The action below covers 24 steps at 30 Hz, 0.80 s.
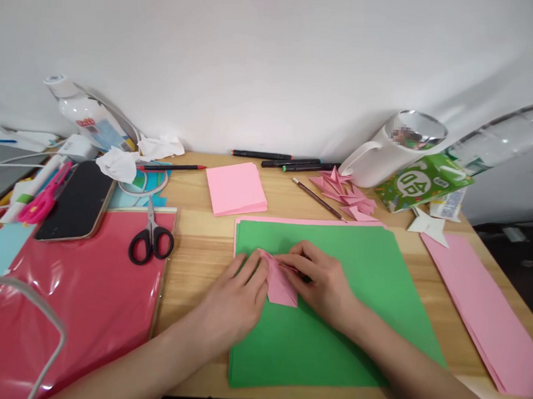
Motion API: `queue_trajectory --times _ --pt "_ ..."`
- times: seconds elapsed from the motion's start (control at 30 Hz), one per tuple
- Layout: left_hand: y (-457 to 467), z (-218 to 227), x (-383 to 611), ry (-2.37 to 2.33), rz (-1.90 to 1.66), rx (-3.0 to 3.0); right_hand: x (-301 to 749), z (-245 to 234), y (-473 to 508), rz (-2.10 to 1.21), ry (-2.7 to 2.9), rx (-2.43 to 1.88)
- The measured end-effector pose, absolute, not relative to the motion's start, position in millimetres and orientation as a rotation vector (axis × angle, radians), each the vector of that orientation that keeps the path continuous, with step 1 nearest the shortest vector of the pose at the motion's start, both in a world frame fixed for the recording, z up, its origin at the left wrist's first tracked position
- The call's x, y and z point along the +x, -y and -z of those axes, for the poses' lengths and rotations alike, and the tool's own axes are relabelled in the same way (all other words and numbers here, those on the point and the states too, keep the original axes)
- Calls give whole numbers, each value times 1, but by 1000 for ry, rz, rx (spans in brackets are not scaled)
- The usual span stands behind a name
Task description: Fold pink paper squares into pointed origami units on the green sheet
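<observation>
A small folded pink paper piece (281, 286) lies on a green sheet (358, 325) in the middle of the wooden desk. My left hand (238, 294) rests on the piece's left edge, fingers stretched flat and pressing down. My right hand (320, 278) pinches the piece's upper right flap with fingertips together. Both hands meet over the paper and hide part of it.
Black-handled scissors (151, 237) lie left on a red plastic sleeve (83, 309) beside a phone (76, 203). A pink paper stack (235, 188), several folded pink pieces (345, 195), a pencil (318, 199), markers (296, 162), a white mug (387, 152) and pink strips (485, 309) surround the sheet.
</observation>
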<state>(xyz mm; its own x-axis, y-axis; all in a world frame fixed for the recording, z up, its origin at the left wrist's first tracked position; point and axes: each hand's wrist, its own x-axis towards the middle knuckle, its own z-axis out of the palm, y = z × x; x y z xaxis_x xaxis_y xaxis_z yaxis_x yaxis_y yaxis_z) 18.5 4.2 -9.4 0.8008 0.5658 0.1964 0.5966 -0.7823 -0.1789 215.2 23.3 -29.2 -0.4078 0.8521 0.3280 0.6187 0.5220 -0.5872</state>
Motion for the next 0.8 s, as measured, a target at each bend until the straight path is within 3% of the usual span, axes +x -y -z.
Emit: queue_trajectory --times 0.8 --pt "-1 13 17 947 125 -2763 224 14 -27 -510 2473 -1055"
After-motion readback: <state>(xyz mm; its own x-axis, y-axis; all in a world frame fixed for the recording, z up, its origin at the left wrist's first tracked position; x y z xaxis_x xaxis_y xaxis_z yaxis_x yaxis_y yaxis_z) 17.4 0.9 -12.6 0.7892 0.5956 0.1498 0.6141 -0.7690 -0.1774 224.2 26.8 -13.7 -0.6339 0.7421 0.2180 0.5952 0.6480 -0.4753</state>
